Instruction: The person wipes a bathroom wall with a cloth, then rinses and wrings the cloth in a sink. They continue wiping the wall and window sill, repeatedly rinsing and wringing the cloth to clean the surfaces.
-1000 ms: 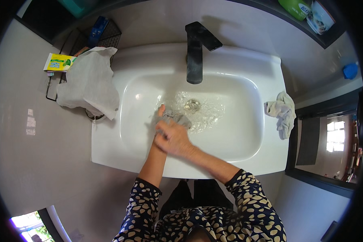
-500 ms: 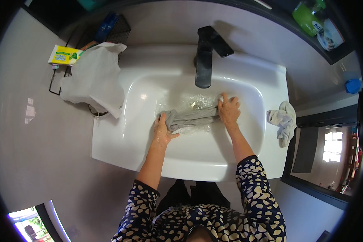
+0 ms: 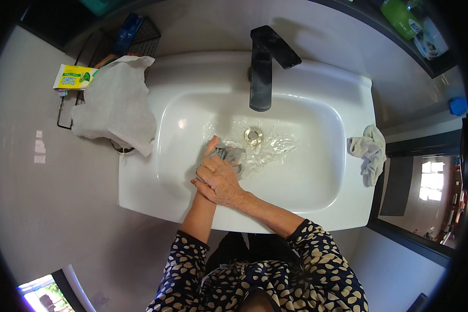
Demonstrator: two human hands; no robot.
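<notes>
A wet grey cloth (image 3: pixel 233 155) is bunched up at the left side of the white sink basin (image 3: pixel 317 177). Under it is my left hand (image 3: pixel 212 145), mostly covered, with only some finger showing beside the cloth. My right hand (image 3: pixel 221 181) lies across the left hand and wrist, its fingers curled over the bundle and pressing it. Both hands hold the cloth between them. Shallow water ripples around the round metal drain (image 3: pixel 253 136), just right of the cloth.
A black faucet (image 3: pixel 261 78) rises behind the drain. Another greyish cloth (image 3: pixel 369 151) lies crumpled on the right rim. At left, a white cloth (image 3: pixel 114 99) drapes over a wire basket (image 3: pixel 150 41) beside a yellow packet (image 3: pixel 74 78). Bottles (image 3: pixel 400 18) stand on the upper-right shelf.
The cloth, stretched between both hands across the basin, is now gathered into a bundle at the left. My right hand has moved left onto my left hand, and the drain is uncovered.
</notes>
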